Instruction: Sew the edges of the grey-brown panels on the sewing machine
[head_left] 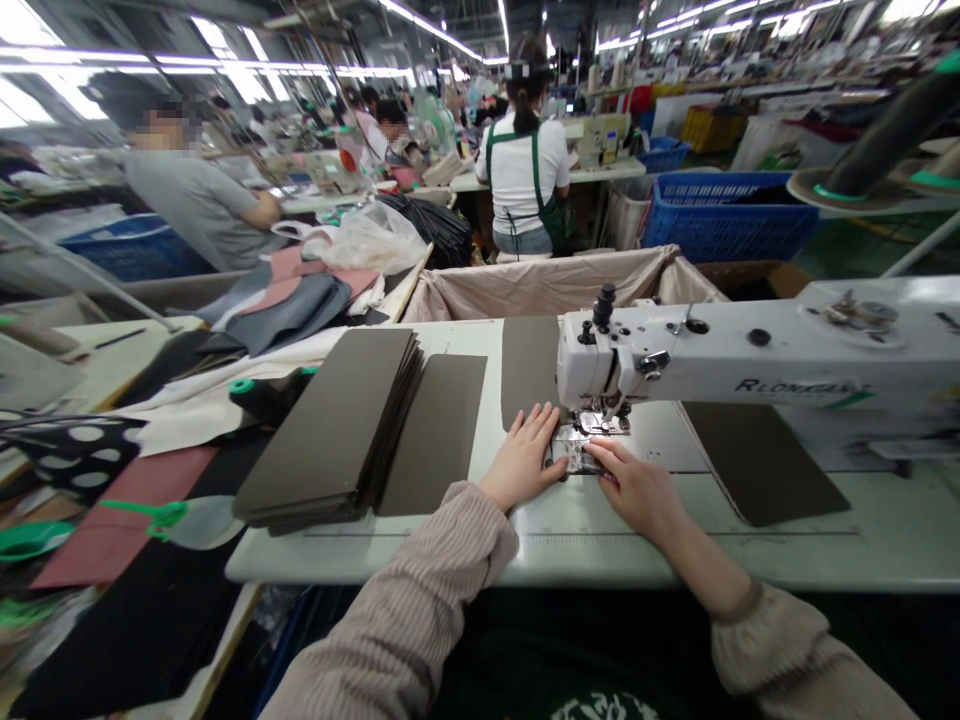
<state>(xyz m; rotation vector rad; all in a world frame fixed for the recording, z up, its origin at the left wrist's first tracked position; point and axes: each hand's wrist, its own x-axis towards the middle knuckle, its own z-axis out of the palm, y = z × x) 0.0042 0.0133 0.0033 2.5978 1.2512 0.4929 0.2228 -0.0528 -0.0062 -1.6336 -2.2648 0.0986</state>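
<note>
My left hand (529,455) lies with fingers spread beside the presser foot of a white sewing machine (750,350). Its fingertips reach the near edge of a dark olive-grey panel (529,365), which lies behind them, left of the machine head. My right hand (641,490) has its index finger stretched onto the shiny metal plate (577,455) in front of the needle; its other fingers are partly hidden underneath. Whether anything thin lies under these fingertips I cannot tell. Another dark panel (765,462) rests under the machine arm at the right.
Left of my hands stand a thick stack of dark panels (330,420) and a separate panel (439,430). Fabric scraps (292,300) pile up further left. Behind the table hangs a cloth-lined bin (495,290). A blue crate (731,215) and several people at work are beyond.
</note>
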